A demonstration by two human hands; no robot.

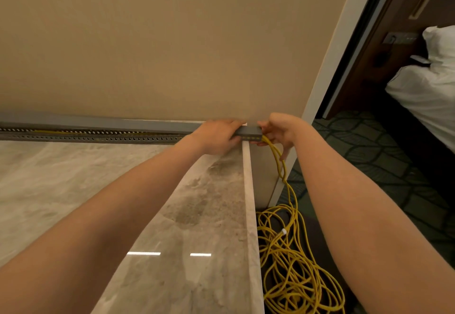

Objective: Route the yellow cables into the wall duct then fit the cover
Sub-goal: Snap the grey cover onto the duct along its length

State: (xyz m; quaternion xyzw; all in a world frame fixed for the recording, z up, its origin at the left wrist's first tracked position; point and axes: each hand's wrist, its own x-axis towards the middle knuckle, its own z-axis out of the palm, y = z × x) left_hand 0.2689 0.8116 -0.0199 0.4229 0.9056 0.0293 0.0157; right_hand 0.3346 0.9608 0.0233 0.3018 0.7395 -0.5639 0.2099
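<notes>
The left hand curls round the right end of the grey wall duct above the marble tabletop — the right hand pinches the yellow cables leaving that end, their slack piled on the floor.

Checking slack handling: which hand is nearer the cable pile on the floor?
Right. The right hand is at the end of the duct, above the cable pile; the left hand grips the duct further left, over the counter.
</notes>
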